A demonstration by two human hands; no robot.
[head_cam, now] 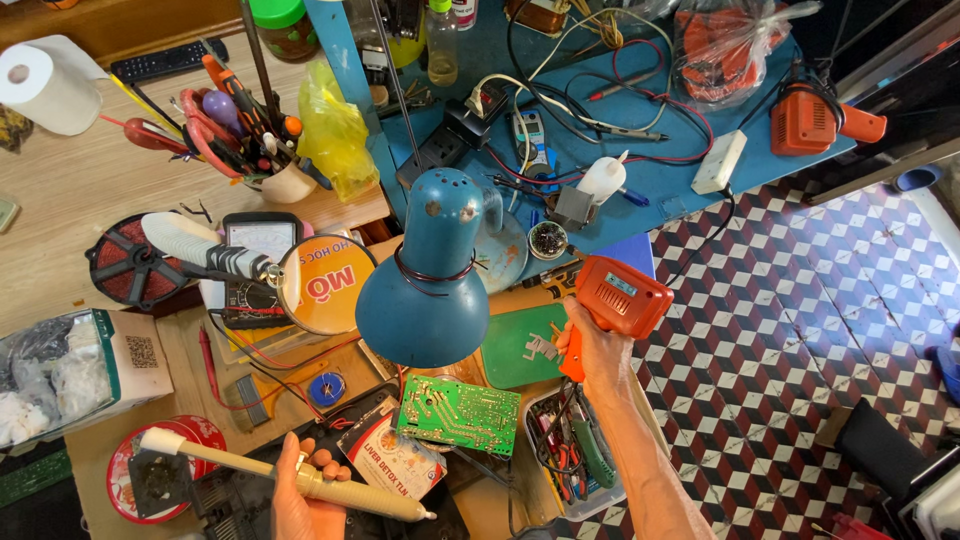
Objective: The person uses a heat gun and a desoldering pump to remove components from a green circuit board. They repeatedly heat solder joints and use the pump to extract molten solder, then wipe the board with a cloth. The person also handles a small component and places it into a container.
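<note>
My right hand [590, 350] grips the handle of an orange pistol-shaped soldering gun [620, 296], held up beside the blue desk lamp shade [432, 280]. My left hand [300, 495] holds a long cream desoldering pump [290, 473] low at the bottom of the view, its tip pointing right. A green circuit board [458, 413] lies on the bench between the two hands, just below the lamp shade.
A round magnifier [325, 285] on a handle sits left of the lamp. A cup of tools [285, 180], a paper roll [45, 90], a tray of pliers [575, 455] and tangled cables on a blue table [660, 170] surround the bench. Patterned tile floor [800, 330] lies right.
</note>
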